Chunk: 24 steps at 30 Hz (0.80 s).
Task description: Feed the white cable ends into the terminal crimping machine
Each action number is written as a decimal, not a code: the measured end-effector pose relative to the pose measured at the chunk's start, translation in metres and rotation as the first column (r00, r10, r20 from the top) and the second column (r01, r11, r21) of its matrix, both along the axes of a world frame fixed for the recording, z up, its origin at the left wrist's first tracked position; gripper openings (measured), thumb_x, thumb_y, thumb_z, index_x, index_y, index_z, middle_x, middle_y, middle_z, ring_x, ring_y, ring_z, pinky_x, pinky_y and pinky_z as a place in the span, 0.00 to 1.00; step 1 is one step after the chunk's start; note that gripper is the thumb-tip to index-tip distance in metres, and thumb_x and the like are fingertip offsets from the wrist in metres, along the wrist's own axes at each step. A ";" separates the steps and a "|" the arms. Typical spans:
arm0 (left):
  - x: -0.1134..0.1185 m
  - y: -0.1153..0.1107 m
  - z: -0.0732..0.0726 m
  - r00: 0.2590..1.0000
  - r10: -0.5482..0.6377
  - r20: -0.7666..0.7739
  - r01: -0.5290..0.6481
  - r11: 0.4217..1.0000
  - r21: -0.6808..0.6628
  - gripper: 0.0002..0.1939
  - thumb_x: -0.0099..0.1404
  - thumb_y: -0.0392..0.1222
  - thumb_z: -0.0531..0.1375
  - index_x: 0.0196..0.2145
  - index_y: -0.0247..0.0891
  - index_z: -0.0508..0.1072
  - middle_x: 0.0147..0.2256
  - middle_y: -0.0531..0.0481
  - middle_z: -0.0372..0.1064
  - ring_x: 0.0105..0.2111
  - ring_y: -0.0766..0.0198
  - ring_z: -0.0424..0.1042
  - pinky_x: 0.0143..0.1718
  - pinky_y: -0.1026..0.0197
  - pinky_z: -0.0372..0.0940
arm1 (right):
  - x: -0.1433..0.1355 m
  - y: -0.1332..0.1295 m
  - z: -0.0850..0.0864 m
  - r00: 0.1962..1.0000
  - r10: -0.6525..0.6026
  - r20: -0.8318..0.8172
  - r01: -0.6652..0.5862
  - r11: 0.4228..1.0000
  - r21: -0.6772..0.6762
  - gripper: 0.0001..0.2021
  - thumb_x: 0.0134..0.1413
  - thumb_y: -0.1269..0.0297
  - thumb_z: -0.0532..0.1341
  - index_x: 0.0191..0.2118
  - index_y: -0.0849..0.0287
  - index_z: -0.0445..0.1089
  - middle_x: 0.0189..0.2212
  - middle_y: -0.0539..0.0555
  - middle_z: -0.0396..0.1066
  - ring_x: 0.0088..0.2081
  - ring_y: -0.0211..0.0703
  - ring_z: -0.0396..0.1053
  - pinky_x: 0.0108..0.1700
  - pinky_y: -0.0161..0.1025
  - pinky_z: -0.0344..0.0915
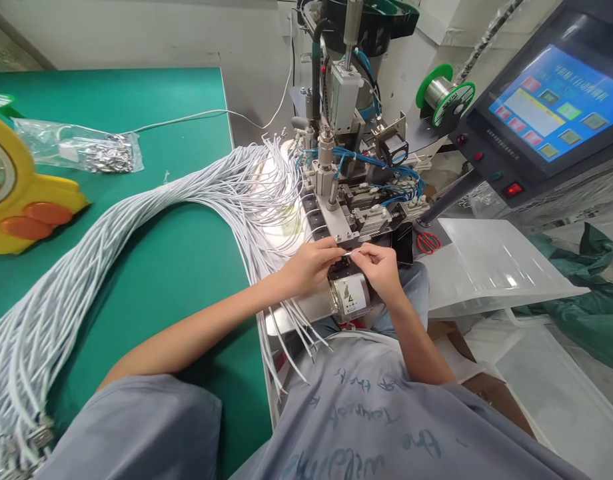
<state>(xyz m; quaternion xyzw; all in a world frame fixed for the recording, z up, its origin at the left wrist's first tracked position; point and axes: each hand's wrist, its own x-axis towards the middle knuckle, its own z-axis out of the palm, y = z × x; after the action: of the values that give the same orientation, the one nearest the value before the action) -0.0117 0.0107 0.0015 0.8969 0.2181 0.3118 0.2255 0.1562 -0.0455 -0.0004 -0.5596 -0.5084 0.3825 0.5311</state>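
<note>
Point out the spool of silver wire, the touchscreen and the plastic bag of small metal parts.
Wire spool [439, 91]: head view, on the silver winding between its green rims.
Touchscreen [535, 113]: head view, on the lit panel's yellowish-white box.
Plastic bag [109, 153]: head view, on its metal-filled end.

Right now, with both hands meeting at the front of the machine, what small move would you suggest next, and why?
I would probably ease the right hand back slightly while the left hand steadies the small white piece: the fingertips nearly meet, covering most of it, so its ends cannot be checked.
</note>
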 end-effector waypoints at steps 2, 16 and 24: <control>0.001 -0.002 -0.002 1.000 0.025 0.019 -0.025 1.000 -0.003 0.13 0.68 0.37 0.50 0.36 0.34 0.74 0.26 0.49 0.64 0.24 0.70 0.63 0.25 0.68 0.58 | -0.005 0.000 -0.005 0.999 -0.030 -0.036 0.031 0.999 0.015 0.11 0.46 0.60 0.62 0.21 0.62 0.70 0.16 0.46 0.52 0.21 0.30 0.49 0.26 0.34 0.52; -0.002 0.007 -0.001 0.986 -0.057 -0.156 0.089 0.974 0.206 0.19 0.62 0.27 0.43 0.33 0.32 0.73 0.26 0.48 0.66 0.23 0.69 0.63 0.24 0.67 0.57 | 0.016 0.007 0.000 0.984 0.174 0.044 -0.166 0.974 -0.153 0.10 0.40 0.59 0.64 0.21 0.62 0.72 0.15 0.47 0.58 0.19 0.30 0.51 0.23 0.32 0.51; 0.006 -0.005 -0.017 0.991 0.045 -0.125 -0.030 0.993 0.118 0.15 0.68 0.37 0.47 0.37 0.33 0.74 0.26 0.49 0.66 0.24 0.69 0.65 0.24 0.68 0.57 | -0.004 -0.001 -0.020 0.994 -0.094 -0.061 0.089 0.992 -0.090 0.12 0.43 0.57 0.62 0.26 0.61 0.74 0.25 0.54 0.73 0.29 0.40 0.68 0.34 0.38 0.66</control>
<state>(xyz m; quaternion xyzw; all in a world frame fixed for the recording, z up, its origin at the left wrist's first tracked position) -0.0055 0.0053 -0.0153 0.9222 0.2306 0.2703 0.1529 0.1521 -0.0469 -0.0206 -0.5923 -0.4475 0.3976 0.5393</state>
